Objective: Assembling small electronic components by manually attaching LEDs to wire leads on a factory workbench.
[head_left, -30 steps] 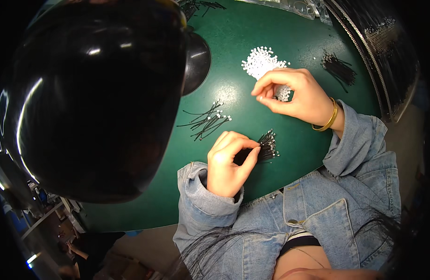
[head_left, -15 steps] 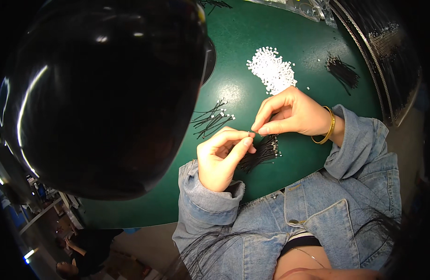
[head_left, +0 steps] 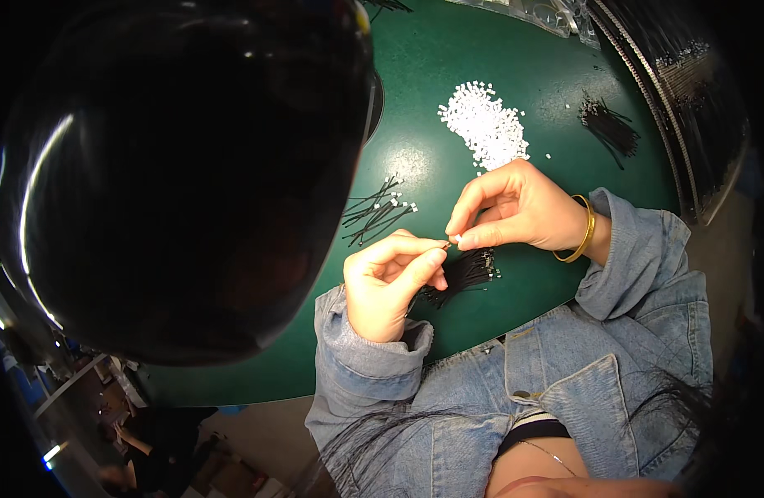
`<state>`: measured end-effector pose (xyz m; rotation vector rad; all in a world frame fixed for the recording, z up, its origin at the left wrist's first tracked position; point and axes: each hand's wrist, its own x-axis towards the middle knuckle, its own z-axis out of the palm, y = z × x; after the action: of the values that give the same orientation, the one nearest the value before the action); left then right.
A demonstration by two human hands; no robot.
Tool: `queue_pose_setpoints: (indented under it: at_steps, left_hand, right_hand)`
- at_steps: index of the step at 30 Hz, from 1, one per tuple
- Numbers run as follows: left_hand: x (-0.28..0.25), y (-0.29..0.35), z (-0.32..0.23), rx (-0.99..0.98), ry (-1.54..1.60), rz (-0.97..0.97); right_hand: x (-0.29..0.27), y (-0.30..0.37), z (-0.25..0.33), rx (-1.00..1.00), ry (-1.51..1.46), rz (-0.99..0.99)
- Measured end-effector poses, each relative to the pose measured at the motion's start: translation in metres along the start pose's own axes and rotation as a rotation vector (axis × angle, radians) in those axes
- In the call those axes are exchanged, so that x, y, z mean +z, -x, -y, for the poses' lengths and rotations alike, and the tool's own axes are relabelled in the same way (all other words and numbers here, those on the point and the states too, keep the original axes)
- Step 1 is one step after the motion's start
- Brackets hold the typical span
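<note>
Clock read from the meeting fingertips, twelve at the top of the view.

Item: left hand (head_left: 380, 280). At eight o'clock; thumb and forefinger pinched on what looks like a wire (head_left: 446, 245), only its small dark tip showing between them. Other fingers curled beneath. Back of hand up, fingertips pointing to two; forearm in from seven.

Item: right hand (head_left: 523, 209). At two o'clock; thumb and forefinger pinched on a tiny white bit (head_left: 457, 240). Thumb low, forefinger arched over it, other fingers folded behind. Wrist at three, with a gold bangle (head_left: 590, 222); forearm in from three.

Step, as judged: white bit being fitted to wire tip. The two sit close together; whether they touch or are joined, cannot tell. The next move calls for the tip to be lined up with the bit and for a short, straight push, both pinches kept firm.

Stock, on green table (head_left: 432, 108):
- White pile (head_left: 484, 124), loose bits, between twelve and one.
- Wire bundle (head_left: 463, 278), black, light tips to the right; at six, just below the fingertips, partly behind the left hand.
- Capped wires (head_left: 375, 214), black with white ends, loosely strewn; at ten.
- Spare bundle (head_left: 610, 131), black; at two, well apart.

Also: black dome (head_left: 191, 183), glossy, large, at nine to ten.
</note>
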<state>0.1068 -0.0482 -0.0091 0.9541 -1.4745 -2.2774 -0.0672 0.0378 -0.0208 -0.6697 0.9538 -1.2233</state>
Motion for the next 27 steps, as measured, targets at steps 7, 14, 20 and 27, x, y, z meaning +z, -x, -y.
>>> queue_pose_setpoints:
  at_steps: [7, 14, 20, 27]
  left_hand:
    - [0.0017, 0.0014, 0.0023, 0.068, 0.052, 0.011]
    - [0.0029, 0.0028, 0.0023, 0.164, -0.204, 0.006]
    - [0.0051, 0.0054, 0.0004, 0.144, -0.133, -0.055]
    - [0.0029, 0.0057, -0.0002, 0.078, -0.116, 0.015]
  right_hand:
    - [0.0021, 0.0008, 0.0003, 0.049, -0.042, 0.033]
    - [0.0045, 0.0008, 0.0007, 0.040, -0.022, 0.009]
    - [0.0006, 0.0011, -0.0014, 0.071, -0.056, 0.014]
    - [-0.0010, 0.0003, -0.0063, 0.020, -0.040, 0.005]
